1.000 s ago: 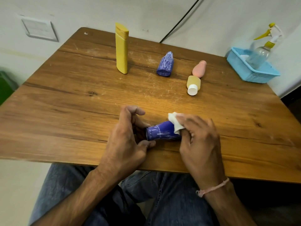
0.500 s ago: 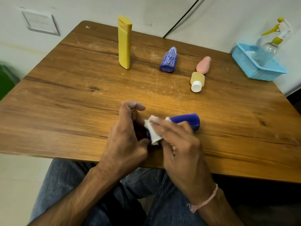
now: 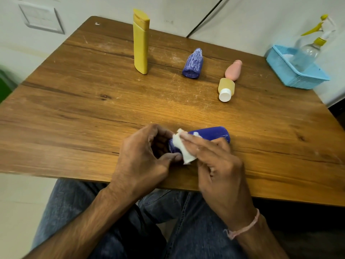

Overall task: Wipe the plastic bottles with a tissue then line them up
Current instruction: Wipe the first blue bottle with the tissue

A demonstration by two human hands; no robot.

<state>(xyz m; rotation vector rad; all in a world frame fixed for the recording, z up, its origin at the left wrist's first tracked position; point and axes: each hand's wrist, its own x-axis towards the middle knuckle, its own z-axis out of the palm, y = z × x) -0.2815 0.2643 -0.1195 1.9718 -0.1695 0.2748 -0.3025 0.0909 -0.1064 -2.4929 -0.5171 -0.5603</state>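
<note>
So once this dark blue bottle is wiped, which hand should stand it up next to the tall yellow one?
Probably the left hand: its grip already holds the dark blue plastic bottle at one end, and the tall yellow plastic bottle stands on that side. The right hand is busy pressing the white tissue.

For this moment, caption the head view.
Left hand steadies a dark blue bottle lying on the wooden table while the right hand wipes it with tissue.

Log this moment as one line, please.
left hand holds blue bottle | right hand wipes it with tissue | four bottles wait
</note>
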